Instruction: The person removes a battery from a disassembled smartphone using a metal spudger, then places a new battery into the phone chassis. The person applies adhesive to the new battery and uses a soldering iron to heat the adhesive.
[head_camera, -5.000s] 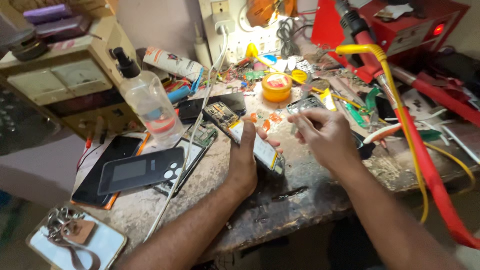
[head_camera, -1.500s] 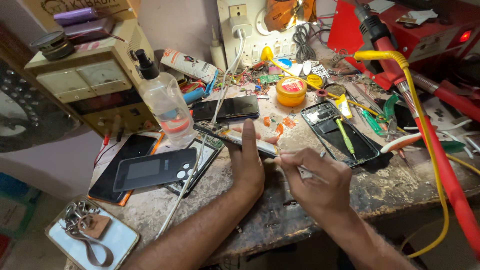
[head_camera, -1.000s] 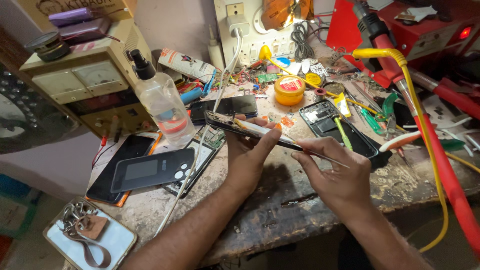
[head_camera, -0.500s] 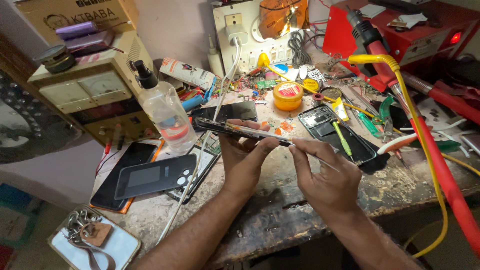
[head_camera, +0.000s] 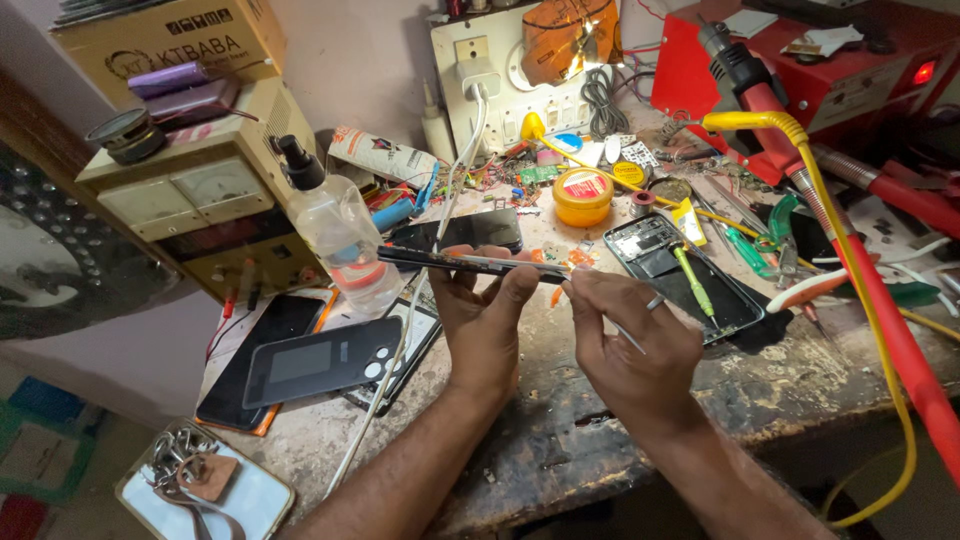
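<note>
Both hands (head_camera: 560, 320) grip phone (head_camera: 455, 262).

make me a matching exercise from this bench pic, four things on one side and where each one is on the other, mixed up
Things:
1. thin phone panel
2. clear squeeze bottle with black nozzle
3. round yellow tin
4. open phone frame with a green-handled tool on it

Places:
A. on the bench behind the right hand, towards the red equipment
B. held edge-on in the left hand
C. standing in front of the beige meter box, left of the hands
D. near the white socket board at the back of the bench

Pairs: 1-B, 2-C, 3-D, 4-A
</note>
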